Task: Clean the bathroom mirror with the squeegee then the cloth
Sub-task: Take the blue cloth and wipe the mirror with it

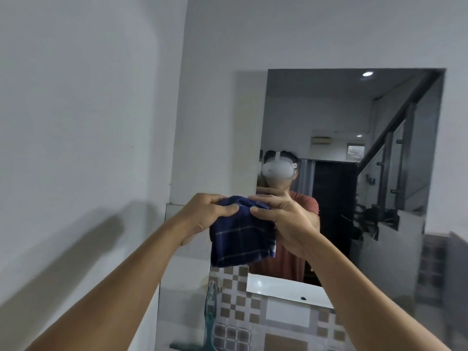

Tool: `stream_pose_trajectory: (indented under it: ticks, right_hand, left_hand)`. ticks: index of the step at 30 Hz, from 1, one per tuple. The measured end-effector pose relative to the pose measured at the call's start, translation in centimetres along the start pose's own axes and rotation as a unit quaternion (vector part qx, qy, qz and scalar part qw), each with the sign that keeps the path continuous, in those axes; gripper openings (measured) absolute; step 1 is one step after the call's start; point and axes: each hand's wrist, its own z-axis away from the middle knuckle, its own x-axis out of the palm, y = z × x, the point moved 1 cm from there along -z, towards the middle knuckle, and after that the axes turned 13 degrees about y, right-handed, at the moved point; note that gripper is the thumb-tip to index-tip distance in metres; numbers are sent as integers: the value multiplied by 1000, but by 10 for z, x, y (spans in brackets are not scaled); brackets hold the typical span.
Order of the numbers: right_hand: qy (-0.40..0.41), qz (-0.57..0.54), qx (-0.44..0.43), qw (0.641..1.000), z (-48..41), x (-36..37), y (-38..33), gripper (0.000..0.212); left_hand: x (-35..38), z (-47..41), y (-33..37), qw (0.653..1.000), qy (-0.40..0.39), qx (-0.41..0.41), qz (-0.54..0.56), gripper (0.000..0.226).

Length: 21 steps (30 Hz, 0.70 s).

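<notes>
At frame centre, left hand [202,219] and right hand [283,224] each clamp their grip on the blue cloth [240,239] before the mirror [354,148]; the squeegee [210,317] hangs at lower centre.

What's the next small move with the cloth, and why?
Probably press the cloth flat onto the mirror. Left hand and right hand pinch its top edge in front of the glass, while the squeegee hangs unused below.
</notes>
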Motion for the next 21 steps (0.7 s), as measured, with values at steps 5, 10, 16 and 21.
stream_pose_trajectory:
  ticks: [5,10,16,21]
  right_hand:
    - [35,36,-23,998,13,-40,-28,19]
    - [194,179,-90,960,11,-73,-34,45]
    - [388,243,-242,855,31,-82,-50,13]
    - [340,350,-231,842,24,-78,-37,71]
  left_hand:
    - [34,2,36,995,11,80,-54,2]
    - [68,-5,72,992,-9,118,-42,7]
    - [104,-24,117,993,-31,113,-6,11]
    - [119,-41,146,992,-49,114,25,8]
